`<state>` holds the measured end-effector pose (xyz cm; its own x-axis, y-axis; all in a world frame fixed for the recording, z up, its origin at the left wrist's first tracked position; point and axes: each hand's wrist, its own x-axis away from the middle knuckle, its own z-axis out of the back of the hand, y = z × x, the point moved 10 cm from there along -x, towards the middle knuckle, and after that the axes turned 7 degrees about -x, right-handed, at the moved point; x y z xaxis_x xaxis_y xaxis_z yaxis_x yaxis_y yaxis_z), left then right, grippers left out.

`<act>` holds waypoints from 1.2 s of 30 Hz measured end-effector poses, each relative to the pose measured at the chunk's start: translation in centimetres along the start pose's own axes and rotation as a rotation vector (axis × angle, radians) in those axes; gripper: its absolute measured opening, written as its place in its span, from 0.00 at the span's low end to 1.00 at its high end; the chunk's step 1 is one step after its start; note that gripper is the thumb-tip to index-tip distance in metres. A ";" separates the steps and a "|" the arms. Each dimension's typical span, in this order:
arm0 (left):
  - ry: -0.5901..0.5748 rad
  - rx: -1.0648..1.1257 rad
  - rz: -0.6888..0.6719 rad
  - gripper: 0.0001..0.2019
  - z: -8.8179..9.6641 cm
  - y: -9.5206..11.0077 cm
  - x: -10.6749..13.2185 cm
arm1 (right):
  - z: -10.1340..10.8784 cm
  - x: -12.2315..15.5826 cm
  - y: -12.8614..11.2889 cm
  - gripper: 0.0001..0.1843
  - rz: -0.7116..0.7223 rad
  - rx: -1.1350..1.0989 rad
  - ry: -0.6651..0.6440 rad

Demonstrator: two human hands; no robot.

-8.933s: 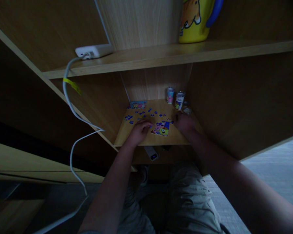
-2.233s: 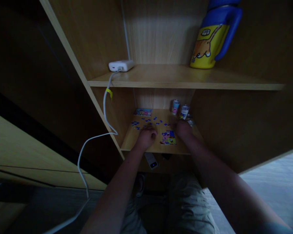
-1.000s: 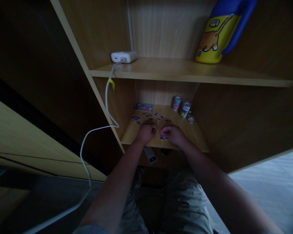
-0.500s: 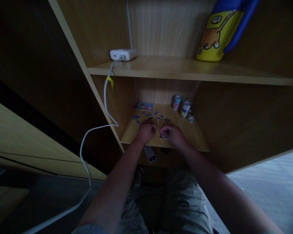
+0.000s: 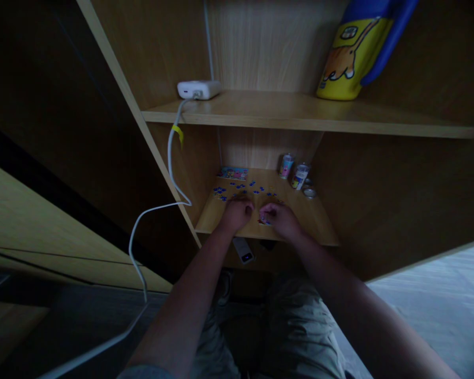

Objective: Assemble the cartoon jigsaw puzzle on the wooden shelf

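My left hand rests low over the lower shelf, its fingers curled closed; whatever it may hold is hidden. Close by on the right, my right hand pinches a small jigsaw puzzle piece above a colourful patch of joined pieces. Blue-backed puzzle pieces lie scattered beyond both hands, several of them loose. At the back left is a flat printed picture card. Two printed cans, a pink and blue one and a white one, stand at the back right.
A round metal lid lies beside the cans. Overhead, the upper shelf carries a white charger and a yellow-blue jug. A white cable hangs along the left. Below sits a pale device with a small display.
My right fingers have shifted slightly, showing a little more of the colourful joined patch beneath them. My left hand stays in place.
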<state>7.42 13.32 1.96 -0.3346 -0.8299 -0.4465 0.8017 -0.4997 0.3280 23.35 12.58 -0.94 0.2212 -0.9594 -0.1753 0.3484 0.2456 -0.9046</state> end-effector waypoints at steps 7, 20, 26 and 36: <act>0.005 0.019 -0.009 0.13 0.2 0.1 0.0 | 2.7 -0.2 1.1 0.28 -0.080 -0.324 0.150; 0.023 0.041 -0.014 0.14 0.4 0.1 -0.1 | 10.4 0.3 2.0 0.18 -0.228 0.883 0.086; 0.016 0.034 -0.015 0.14 0.5 0.1 0.0 | 7.2 -3.2 -0.1 0.20 -0.158 0.954 0.076; 0.020 0.060 -0.043 0.13 0.5 0.4 0.2 | 5.8 -8.3 1.6 0.15 -0.200 0.815 0.016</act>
<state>7.43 12.78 2.42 -0.3580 -0.8024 -0.4775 0.7555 -0.5494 0.3568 27.38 21.72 1.38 0.0745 -0.9958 -0.0527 0.9303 0.0885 -0.3559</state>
